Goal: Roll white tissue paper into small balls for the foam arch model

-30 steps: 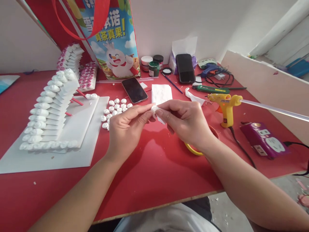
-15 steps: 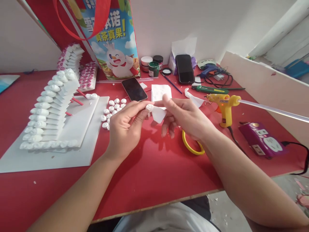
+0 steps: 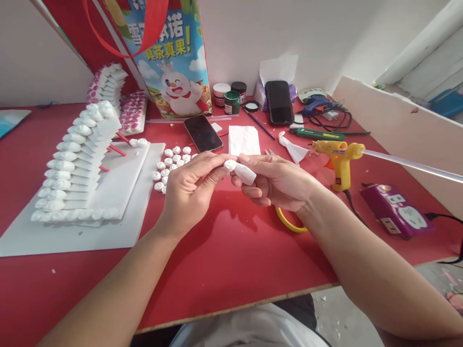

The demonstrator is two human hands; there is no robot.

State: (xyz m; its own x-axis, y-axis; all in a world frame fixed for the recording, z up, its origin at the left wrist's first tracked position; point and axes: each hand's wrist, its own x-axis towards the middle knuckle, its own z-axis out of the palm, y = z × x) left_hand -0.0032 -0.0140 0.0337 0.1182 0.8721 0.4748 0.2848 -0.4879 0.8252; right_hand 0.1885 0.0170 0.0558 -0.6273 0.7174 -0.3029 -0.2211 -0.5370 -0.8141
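Between my two hands is a white paper rose (image 3: 229,166), its rolled head facing me and a loose tissue strip (image 3: 245,174) trailing to the right. My left hand (image 3: 191,185) pinches the rolled head between thumb and fingertips. The strip is gripped by my right hand (image 3: 277,178), whose thumb and forefinger are pressed together at its upper edge. Beyond my left hand, several finished paper roses (image 3: 170,166) lie in a group, partly hidden by that hand. A stack of white tissue squares (image 3: 244,140) lies just behind my fingers.
A stepped white model edged with paper roses (image 3: 77,164) stands on white boards at left. Yellow-handled scissors (image 3: 289,222) lie under my right wrist. A yellow glue gun (image 3: 338,161), a purple power socket (image 3: 396,208) and a phone (image 3: 203,133) are around; a printed bag (image 3: 177,72) stands behind.
My right hand has turned and its fingers have curled in around the strip, which now folds narrower and slants down to the right. The left hand keeps its pinch on the rose.
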